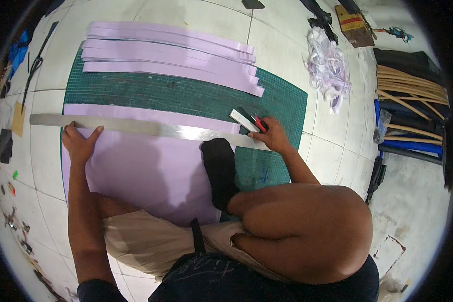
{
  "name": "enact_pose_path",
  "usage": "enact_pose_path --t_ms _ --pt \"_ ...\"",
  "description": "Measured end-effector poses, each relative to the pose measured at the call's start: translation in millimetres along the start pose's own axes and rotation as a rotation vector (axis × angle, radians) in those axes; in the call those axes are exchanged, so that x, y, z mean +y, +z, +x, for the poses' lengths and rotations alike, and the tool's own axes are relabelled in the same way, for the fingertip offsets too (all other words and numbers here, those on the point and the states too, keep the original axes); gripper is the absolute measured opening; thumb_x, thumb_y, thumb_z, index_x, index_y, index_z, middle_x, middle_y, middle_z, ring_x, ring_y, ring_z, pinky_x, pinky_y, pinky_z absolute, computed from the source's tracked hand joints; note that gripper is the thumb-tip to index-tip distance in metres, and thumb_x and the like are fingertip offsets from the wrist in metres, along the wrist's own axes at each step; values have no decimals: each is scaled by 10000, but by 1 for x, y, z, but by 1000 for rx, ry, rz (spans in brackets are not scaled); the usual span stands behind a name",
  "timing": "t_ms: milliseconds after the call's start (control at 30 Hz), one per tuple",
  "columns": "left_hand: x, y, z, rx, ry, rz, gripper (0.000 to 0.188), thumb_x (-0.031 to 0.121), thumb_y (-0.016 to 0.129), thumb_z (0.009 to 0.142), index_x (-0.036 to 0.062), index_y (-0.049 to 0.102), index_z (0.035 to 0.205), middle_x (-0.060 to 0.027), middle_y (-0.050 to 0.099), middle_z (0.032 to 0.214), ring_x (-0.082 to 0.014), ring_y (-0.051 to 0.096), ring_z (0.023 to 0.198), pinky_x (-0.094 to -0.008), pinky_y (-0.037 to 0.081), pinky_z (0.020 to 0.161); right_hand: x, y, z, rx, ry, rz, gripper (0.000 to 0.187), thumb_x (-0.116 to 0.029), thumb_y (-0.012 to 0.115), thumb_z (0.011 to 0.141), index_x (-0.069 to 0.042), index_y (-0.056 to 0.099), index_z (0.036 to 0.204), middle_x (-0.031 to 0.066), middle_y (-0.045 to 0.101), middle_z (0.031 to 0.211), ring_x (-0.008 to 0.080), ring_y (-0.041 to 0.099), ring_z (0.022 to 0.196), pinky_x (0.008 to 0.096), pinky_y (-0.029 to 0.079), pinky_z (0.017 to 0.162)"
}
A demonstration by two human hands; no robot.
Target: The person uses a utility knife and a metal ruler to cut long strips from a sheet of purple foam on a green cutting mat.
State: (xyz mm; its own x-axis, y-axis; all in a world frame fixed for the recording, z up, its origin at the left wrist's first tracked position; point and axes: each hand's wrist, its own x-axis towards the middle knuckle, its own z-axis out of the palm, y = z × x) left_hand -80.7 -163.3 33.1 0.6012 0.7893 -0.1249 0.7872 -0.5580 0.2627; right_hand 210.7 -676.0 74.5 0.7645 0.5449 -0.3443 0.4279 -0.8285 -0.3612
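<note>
A large lilac sheet (146, 173) lies on a green cutting mat (186, 93) on the tiled floor. A long steel ruler (136, 126) runs across the sheet from left to right. My left hand (79, 143) presses down on the ruler's left part with fingers spread. My right hand (272, 133) grips a utility knife (246, 120) with a red and white body at the ruler's right end, at the far edge of the ruler. My foot in a black sock (219, 171) rests on the sheet just below the ruler.
Several cut lilac strips (171, 53) lie stacked at the mat's far side. A heap of pale trimmings (327, 65) sits at the right. Rattan rods and dark rolls (412, 95) lie at the far right. Scissors (32, 70) and small scraps lie at the left.
</note>
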Motion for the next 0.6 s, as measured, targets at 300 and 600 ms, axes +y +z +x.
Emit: enact_pose_path --t_ms 300,600 --pt "-7 4 1 25 13 49 1075 565 819 717 -97 330 1408 -282 325 1410 -430 312 1337 -510 293 1115 -16 -38 18 39 134 798 404 -206 757 874 -80 595 1222 62 640 1022 125 595 813 274 522 641" --pt "-6 6 1 24 -6 2 1078 557 830 709 -83 329 1416 -282 323 1417 -431 313 1341 -505 304 1112 -40 -49 59 -173 126 616 445 -261 720 901 -70 568 1273 61 606 976 137 580 774 295 532 632"
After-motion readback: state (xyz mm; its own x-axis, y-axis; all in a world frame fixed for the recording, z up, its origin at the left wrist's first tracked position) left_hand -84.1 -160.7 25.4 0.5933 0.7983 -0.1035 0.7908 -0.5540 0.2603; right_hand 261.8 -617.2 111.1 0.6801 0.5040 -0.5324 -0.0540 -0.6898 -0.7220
